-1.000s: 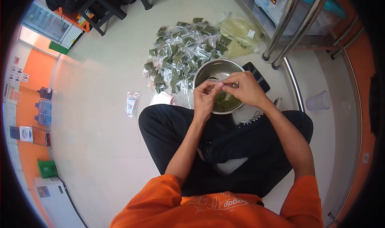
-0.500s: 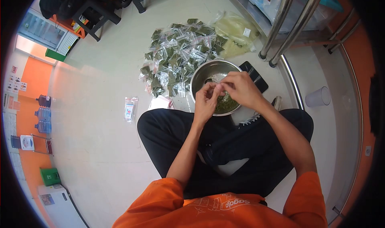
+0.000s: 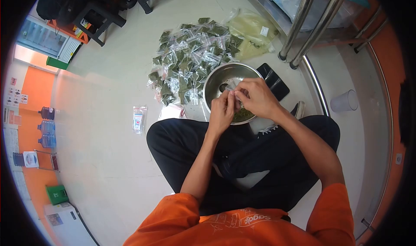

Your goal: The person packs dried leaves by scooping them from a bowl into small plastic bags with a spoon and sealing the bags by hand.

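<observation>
Over the steel bowl (image 3: 206, 86), my left hand (image 3: 221, 113) and my right hand (image 3: 260, 99) meet, fingertips pinched together. Between them is a small clear plastic bag (image 3: 230, 86), mostly covered by the fingers. Chopped green leaves (image 3: 245, 116) lie in the near part of the bowl, partly hidden under my hands. A dark round thing, perhaps a spoon's head (image 3: 223, 87), shows inside the bowl by my left fingertips. Just beyond the bowl spreads a heap of small clear bags (image 3: 186, 66) filled with dark green contents.
A large yellowish plastic bag (image 3: 249, 27) lies behind the bowl. Right of the bowl is a flat black device (image 3: 275, 81). Steel legs (image 3: 299, 27) stand at the upper right, a clear cup (image 3: 344, 101) below them. Left are pinkish-white bags (image 3: 172, 111) and a packet (image 3: 138, 119).
My hands have shifted slightly left and stay pinched together; more of the clear bag shows above the fingertips. The whole view has moved a little.
</observation>
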A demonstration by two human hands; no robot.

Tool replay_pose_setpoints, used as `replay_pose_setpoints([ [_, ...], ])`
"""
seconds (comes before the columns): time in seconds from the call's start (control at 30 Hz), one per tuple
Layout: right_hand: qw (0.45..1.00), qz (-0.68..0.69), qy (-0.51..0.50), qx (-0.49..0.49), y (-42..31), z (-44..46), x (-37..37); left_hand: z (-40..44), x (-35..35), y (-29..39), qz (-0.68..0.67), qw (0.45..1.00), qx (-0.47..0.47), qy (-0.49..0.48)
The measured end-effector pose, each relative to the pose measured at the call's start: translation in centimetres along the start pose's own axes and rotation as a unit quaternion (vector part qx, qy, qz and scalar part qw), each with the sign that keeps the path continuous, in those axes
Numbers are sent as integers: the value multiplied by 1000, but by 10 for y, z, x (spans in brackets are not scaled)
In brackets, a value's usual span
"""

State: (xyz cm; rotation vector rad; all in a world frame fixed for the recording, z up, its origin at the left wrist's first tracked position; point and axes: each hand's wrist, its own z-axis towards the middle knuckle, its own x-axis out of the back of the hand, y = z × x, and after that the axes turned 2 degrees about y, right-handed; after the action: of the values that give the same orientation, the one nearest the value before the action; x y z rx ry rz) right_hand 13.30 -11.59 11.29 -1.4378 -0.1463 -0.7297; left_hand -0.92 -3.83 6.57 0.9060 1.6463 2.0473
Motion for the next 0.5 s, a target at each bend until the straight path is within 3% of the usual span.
replay_pose_setpoints([
  [0.1,999,-26,6,30,10,2,0,-1,-3,4,87,996,10,6],
  [0.17,989,-119,35,83,11,2,-4,1,-4,5,94,995,2,18],
  [0.27,982,-171,32,73,5,0,-9,1,-5,0,99,994,-10,46],
  [0.3,976,-207,32,65,1,-1,-9,0,-5,2,69,997,25,37],
  [0.4,963,-230,105,95,13,10,-3,-6,-13,4,23,998,50,24],
  [0.5,975,-183,73,102,-5,5,-3,-5,-9,-2,19,997,57,45],
])
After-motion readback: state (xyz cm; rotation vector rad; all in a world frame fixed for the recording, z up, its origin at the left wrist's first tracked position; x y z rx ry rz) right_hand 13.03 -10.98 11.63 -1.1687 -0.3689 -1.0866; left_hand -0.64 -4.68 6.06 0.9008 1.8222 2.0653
